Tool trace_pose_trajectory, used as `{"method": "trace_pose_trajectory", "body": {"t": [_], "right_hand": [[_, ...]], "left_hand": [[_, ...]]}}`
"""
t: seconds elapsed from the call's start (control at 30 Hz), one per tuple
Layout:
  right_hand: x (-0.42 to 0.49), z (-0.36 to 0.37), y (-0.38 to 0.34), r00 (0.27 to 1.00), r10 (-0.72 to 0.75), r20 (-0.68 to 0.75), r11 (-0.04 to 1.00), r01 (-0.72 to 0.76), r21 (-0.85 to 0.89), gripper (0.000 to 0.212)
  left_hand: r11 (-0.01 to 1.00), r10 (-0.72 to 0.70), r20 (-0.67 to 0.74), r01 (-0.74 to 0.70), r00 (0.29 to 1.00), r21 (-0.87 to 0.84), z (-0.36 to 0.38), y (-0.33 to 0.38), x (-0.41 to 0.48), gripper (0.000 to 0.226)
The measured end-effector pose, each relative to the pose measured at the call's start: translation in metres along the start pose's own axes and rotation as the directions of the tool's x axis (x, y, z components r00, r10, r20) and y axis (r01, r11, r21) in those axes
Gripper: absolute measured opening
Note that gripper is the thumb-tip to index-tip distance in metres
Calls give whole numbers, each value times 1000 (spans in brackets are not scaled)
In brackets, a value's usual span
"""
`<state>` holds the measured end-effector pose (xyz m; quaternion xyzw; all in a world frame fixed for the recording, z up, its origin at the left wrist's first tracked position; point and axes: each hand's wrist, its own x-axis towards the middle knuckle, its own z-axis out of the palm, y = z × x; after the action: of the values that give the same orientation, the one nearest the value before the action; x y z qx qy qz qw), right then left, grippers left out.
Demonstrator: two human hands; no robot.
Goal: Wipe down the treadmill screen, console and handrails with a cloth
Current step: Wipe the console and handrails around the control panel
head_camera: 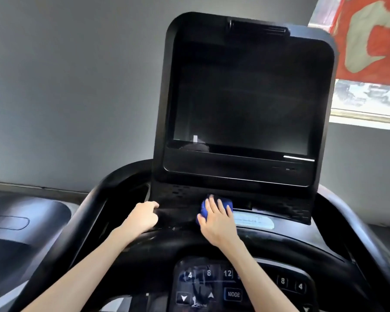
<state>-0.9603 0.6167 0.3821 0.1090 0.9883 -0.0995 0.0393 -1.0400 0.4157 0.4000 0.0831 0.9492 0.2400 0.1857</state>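
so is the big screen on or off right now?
Looks off: the screen is black all over, with only a few pale glints near its lower edge and no readout.

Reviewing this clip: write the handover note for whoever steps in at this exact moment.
Left hand: fingers curled at the left edge of the black console; whether it grips is unclear.
Right hand: fingers straight, pressing the crumpled blue cloth on the console just below the dark rectangular screen.
Done: cannot be told from this picture; wiping is on the console.
Left: finish the console, then the curved black handrails; check the screen.
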Motion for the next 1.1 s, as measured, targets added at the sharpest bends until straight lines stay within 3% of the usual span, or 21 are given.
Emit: {"method": "trace_pose_trajectory", "body": {"t": [0.17,0.3,0.4,0.5,0.6,0.67,0.73,0.8,0.83,0.93,1.0,1.1], "right_hand": [[3,14,-41,991,-131,38,991,131,-19,94],[5,26,-88,943,-318,96,948,319,1,60],[3,40,-115,868,-469,163,877,480,-30,59],[9,43,-107,904,-415,104,906,421,-49,70],[11,35,-81,973,-191,-130,980,182,-78,86],[9,31,-77,991,-113,-66,992,108,-72,94],[5,31,-96,980,-197,-3,980,197,-31,95],[-3,42,-120,937,-342,75,931,349,-105,80],[-4,50,-130,934,-348,83,923,357,-143,69],[2,53,-151,939,-314,136,933,332,-139,56],[22,54,-157,944,-314,102,930,327,-168,55],[44,51,-172,954,-240,181,926,281,-251,62]], "left_hand": [[1000,-11,15,11,1000,-12,-6,-24,7,55],[999,-28,-28,27,999,-19,-7,-34,11,44],[999,-42,-42,42,998,-7,-12,-43,12,37],[998,-54,-42,54,998,-13,-19,-62,11,50],[997,-73,-13,72,997,-33,-22,-84,7,55],[996,-79,11,80,997,-46,-20,-92,5,57],[996,-78,34,79,996,-45,-16,-92,3,57],[998,-69,39,69,997,-12,-14,-91,2,55],[998,-60,30,60,998,2,-13,-93,2,54],[998,-46,-25,47,999,37,-18,-106,3,56],[998,-34,-78,38,996,51,-28,-114,2,55],[987,35,-152,-10,988,163,-36,-122,3,52]]}}
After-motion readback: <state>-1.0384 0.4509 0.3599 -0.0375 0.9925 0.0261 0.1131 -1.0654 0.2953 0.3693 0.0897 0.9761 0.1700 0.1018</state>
